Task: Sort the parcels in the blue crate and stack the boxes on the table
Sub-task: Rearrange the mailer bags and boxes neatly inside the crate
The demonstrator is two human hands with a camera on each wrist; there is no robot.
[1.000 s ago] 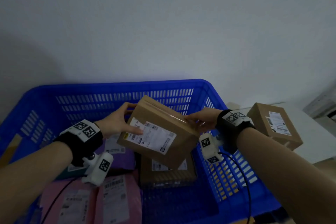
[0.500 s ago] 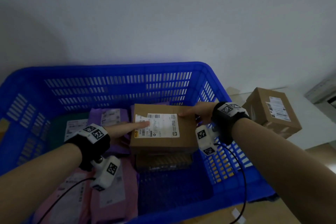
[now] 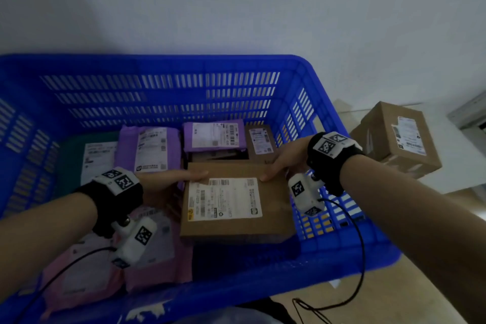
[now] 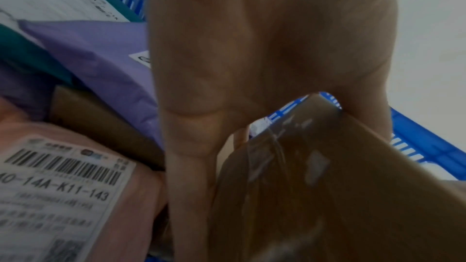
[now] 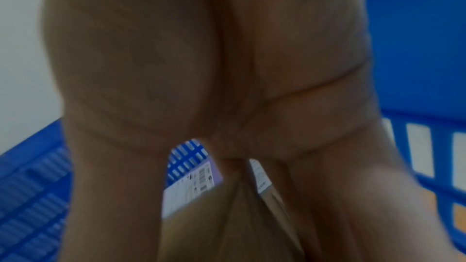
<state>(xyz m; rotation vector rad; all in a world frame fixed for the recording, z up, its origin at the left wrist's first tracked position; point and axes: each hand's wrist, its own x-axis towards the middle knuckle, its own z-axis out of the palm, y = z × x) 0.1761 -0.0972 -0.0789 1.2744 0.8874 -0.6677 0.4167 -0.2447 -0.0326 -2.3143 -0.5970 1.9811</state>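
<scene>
A flat brown cardboard box [image 3: 273, 218] with a white label lies level in the right half of the blue crate [image 3: 157, 63], on top of other parcels. My left hand [image 3: 173, 179] grips its far left corner, thumb on top. My right hand [image 3: 284, 163] grips its far right corner. In the left wrist view my thumb and fingers [image 4: 191, 166] straddle the taped box edge [image 4: 353, 196]. The right wrist view shows my right hand [image 5: 201, 57] around the box corner [image 5: 201, 226]. A second brown box [image 3: 397, 139] stands on the white table [image 3: 460, 179] right of the crate.
The crate also holds two purple mailers [image 3: 150, 150] [image 3: 214, 135], pink mailers [image 3: 147, 258] at the front left, a teal one [image 3: 76, 155] and another brown box [image 3: 260, 139] at the back right. A white wall rises behind. Cables hang from my wrists.
The box was tilted and raised above the parcels; it has come down and now lies flat and lower in the crate. Both hands followed it down, still at its far corners.
</scene>
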